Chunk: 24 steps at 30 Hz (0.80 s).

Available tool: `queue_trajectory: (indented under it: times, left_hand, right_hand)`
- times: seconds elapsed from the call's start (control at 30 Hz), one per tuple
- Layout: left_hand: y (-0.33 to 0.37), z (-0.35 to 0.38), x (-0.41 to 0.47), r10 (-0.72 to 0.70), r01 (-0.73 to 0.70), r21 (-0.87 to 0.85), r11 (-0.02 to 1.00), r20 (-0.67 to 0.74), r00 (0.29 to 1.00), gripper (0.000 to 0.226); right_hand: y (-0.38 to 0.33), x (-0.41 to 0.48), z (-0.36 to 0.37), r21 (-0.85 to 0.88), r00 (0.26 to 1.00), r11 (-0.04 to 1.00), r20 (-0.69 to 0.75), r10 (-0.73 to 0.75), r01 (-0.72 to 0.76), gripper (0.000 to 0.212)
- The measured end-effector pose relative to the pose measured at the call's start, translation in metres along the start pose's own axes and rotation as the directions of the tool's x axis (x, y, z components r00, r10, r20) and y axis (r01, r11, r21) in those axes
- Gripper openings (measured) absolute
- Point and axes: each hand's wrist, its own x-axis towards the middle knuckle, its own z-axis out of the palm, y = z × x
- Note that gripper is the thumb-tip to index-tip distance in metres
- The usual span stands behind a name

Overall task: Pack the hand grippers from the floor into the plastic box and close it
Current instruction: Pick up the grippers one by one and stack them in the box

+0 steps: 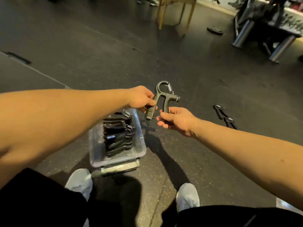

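A black hand gripper (161, 95) with a steel spring is held up in the air above the floor, just right of the clear plastic box (141, 143). My left hand (142, 99) pinches its left handle. My right hand (176, 121) grips the tip of its right handle from below. The open box stands on the floor between my feet and holds a row of several black hand grippers (118, 136). Two more hand grippers (225, 117) lie on the floor to the right.
A grey lid-like slab (119, 167) lies under the box's near end. My two light shoes (187, 196) stand near the bottom. Wooden table legs (175, 13), a weight plate (214, 31) and a metal machine frame (262, 36) are at the far right.
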Motion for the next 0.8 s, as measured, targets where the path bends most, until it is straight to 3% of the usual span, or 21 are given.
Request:
queue_trajectory:
  times: [0.1, 0.2, 0.3, 0.33, 0.43, 0.53, 0.67, 0.8]
  left_hand:
    - [-0.020, -0.027, -0.028, -0.033, 0.033, 0.013, 0.999, -0.052, 0.998, 0.017]
    - [-0.037, -0.042, -0.041, -0.116, 0.110, -0.064, 0.992, -0.106, 0.988, 0.010]
    - [-0.062, -0.043, -0.044, -0.148, 0.110, -0.176, 0.978, -0.223, 0.963, 0.058]
    - [-0.073, -0.041, -0.046, -0.121, 0.090, -0.125, 0.988, -0.262, 0.958, 0.059]
    - [-0.111, -0.030, -0.051, 0.042, 0.021, 0.206, 0.978, -0.297, 0.954, 0.028]
    - [-0.138, -0.025, -0.058, 0.093, -0.008, 0.384, 0.923, -0.204, 0.975, 0.016]
    - [-0.163, -0.025, -0.062, 0.034, 0.007, 0.487, 0.873, -0.075, 0.997, 0.021]
    - [-0.182, -0.022, -0.062, 0.054, -0.013, 0.453, 0.891, -0.078, 0.996, 0.025]
  right_hand:
    - [-0.004, 0.010, 0.031, -0.073, 1.000, 0.997, 0.029, -0.012, 0.014, 0.006]
    - [0.005, 0.028, 0.050, -0.269, 0.997, 0.961, 0.064, -0.042, 0.058, 0.013]
    - [0.019, 0.043, 0.058, -0.516, 0.989, 0.845, 0.106, -0.100, 0.141, 0.021]
    - [0.022, 0.047, 0.058, -0.599, 0.983, 0.780, 0.138, -0.119, 0.179, 0.019]
    - [0.029, 0.060, 0.057, -0.774, 0.960, 0.570, 0.249, -0.127, 0.276, 0.014]
    - [0.038, 0.077, 0.058, -0.842, 0.927, 0.388, 0.347, -0.146, 0.376, 0.008]
    - [0.054, 0.099, 0.066, -0.852, 0.898, 0.288, 0.429, -0.095, 0.438, 0.008]
    - [0.070, 0.114, 0.079, -0.860, 0.885, 0.223, 0.464, -0.035, 0.459, 0.008]
